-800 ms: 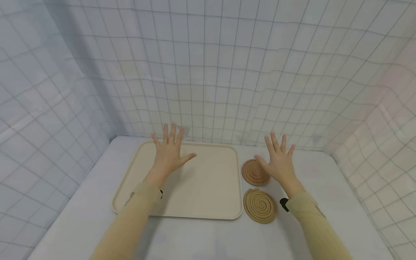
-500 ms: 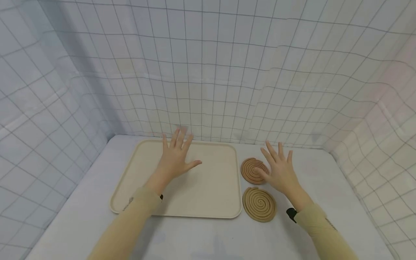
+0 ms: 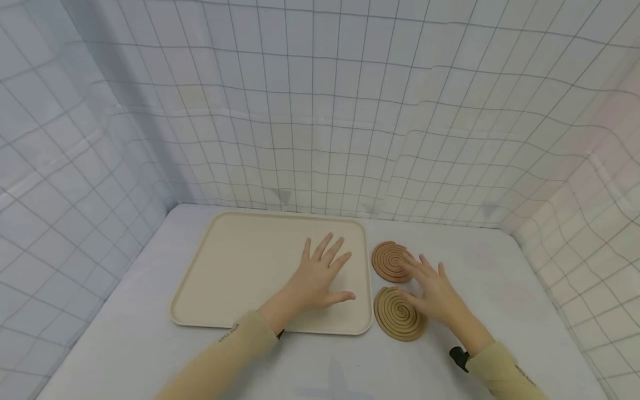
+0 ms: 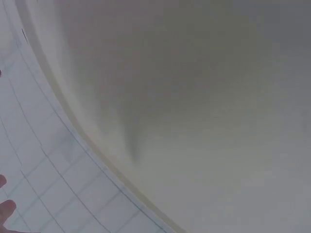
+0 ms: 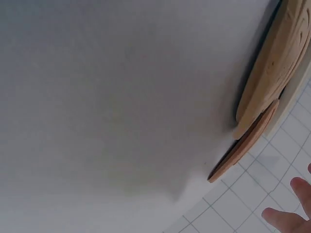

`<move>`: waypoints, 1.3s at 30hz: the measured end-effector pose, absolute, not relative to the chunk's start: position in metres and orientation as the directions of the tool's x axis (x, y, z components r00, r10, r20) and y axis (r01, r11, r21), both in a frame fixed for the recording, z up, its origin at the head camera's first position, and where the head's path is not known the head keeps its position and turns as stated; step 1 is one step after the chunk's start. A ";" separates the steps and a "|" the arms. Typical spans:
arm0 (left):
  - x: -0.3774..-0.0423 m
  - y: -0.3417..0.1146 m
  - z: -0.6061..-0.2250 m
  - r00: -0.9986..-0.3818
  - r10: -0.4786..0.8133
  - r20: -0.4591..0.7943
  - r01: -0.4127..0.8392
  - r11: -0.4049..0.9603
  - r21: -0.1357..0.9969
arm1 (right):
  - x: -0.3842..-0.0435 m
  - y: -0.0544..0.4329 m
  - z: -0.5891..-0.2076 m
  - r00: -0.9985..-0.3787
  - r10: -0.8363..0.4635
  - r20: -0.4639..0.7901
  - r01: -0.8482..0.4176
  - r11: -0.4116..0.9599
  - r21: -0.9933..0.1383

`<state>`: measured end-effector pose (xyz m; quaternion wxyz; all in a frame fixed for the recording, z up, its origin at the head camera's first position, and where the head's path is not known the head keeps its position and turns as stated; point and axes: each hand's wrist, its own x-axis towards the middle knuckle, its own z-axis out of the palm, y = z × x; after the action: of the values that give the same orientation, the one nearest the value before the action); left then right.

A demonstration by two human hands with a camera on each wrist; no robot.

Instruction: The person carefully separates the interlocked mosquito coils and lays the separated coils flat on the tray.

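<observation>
Two flat spiral coils lie on the white table, right of a cream tray [image 3: 240, 266]: a reddish-brown spiral coil [image 3: 387, 261] at the back and a tan spiral coil [image 3: 395, 319] in front. My left hand [image 3: 317, 278], fingers spread, is over the right part of the tray and holds nothing. In the head view my right hand [image 3: 435, 291] overlaps the right edges of both coils, its fingers extended. The right wrist view shows the tan coil [image 5: 279, 63] and the brown coil [image 5: 248, 141] edge-on, with some fingertips [image 5: 277, 218] at lower right.
White cloth walls with a grid pattern [image 3: 320, 111] close off the back and both sides. The white table [image 3: 480, 266] extends to the right of the coils and in front of the tray. The tray's raised rim [image 4: 112, 167] curves across the left wrist view.
My left hand has moved right and nearer across the tray. My right hand has come down and nearer, from beside the brown coil to over the edges of both coils.
</observation>
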<state>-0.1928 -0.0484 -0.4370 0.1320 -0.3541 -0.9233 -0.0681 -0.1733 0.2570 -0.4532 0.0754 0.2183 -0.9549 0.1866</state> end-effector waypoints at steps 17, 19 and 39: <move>-0.157 0.037 -0.464 -0.745 0.667 0.008 0.656 0.730 0.190 | -0.163 0.260 -0.465 -0.944 -0.325 0.056 -0.320 0.863 -0.391; -0.159 0.042 -0.464 -0.776 0.631 -0.002 0.619 0.761 0.195 | -0.165 0.260 -0.465 -0.951 -0.309 0.020 -0.290 0.865 -0.411; -0.175 0.058 -0.475 -0.864 0.504 -0.005 0.492 0.846 0.204 | -0.179 0.260 -0.464 -0.944 -0.182 -0.277 0.025 0.793 -0.609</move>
<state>-0.1749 0.0580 -0.4752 -0.0290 -0.2593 -0.9603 -0.0984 -0.1791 0.2602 -0.4645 -0.1626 0.0420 -0.9328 0.3189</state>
